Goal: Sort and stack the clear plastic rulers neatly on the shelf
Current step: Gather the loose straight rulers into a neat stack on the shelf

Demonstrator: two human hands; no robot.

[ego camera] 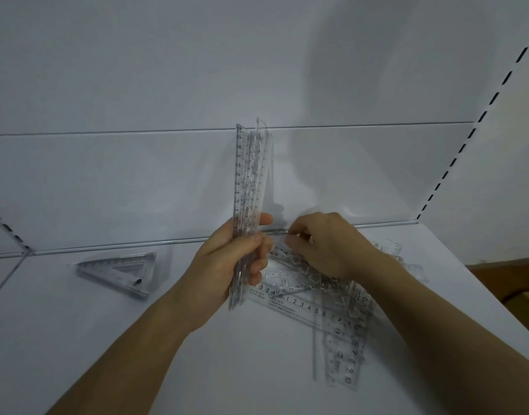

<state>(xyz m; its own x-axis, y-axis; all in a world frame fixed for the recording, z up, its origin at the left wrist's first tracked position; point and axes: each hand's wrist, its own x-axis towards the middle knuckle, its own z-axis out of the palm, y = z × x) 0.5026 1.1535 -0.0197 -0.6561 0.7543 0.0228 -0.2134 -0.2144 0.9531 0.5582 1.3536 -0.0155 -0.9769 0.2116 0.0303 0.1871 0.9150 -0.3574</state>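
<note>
White shelf (107, 339) carried a loose ruler pile (332, 313) toward its right edge, where the right hand (326, 247) pinched one while the left hand (227, 259) gripped an upright bundle (248, 187) that looked liable to fan and slip.

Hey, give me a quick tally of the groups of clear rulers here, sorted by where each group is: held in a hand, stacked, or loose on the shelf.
Bundle of straight rulers held upright in the left hand: 1
Stack of triangle rulers on the shelf: 1
Loose pile of rulers under the right hand: 1
Total: 3 groups; single rulers are too overlapped to count.
</note>
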